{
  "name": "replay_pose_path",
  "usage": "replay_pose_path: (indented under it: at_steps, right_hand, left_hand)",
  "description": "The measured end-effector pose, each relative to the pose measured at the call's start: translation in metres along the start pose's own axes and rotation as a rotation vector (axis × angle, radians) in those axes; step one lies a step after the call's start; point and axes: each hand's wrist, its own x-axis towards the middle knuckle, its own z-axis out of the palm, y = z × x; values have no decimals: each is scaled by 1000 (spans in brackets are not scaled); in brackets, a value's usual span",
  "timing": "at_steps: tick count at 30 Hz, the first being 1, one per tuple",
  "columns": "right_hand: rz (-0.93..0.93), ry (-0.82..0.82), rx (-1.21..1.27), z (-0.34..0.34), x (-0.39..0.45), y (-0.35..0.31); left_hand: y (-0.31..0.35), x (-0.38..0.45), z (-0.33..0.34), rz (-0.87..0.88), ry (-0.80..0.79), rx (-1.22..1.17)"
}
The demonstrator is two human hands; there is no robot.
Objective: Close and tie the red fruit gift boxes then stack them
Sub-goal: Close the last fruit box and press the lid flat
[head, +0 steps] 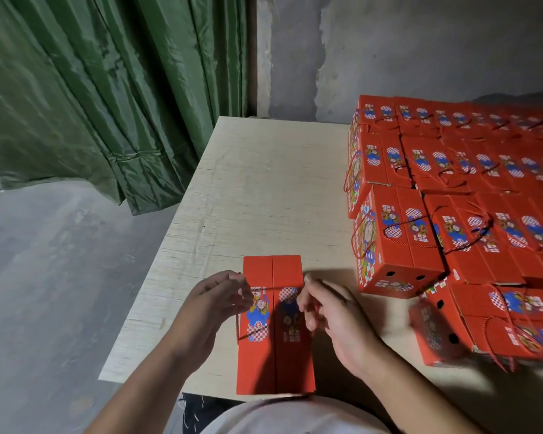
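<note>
Green curtain [107, 89] hanging at the left, pale wooden table [248, 183], stacked red gift boxes [467, 189] filling its right side, one closed red box [275, 355] at the near edge, left hand [215, 303] and right hand [329, 311] each pinching its red cord [238, 324] with curled fingers

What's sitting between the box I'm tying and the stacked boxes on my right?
Nothing but bare wooden tabletop, partly shadowed, in the head view. The right hand hangs over the near part of that gap, beside the box being tied; the stack stands apart.
</note>
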Motion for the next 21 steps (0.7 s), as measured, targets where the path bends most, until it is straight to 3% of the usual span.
replay_pose_path:
  at_steps: [10, 16, 21]
  right_hand:
    - [-48, 18, -9, 0, -2, -24]
    - [-174, -77, 39, 0, -5, -49]
    - [-163, -12, 27, 2, 2, -55]
  left_hand:
    - [20, -1, 5, 0, 56, 5]
    - [48, -5, 8, 110, -56, -70]
    - [50, -6, 23, 118, 56, 37]
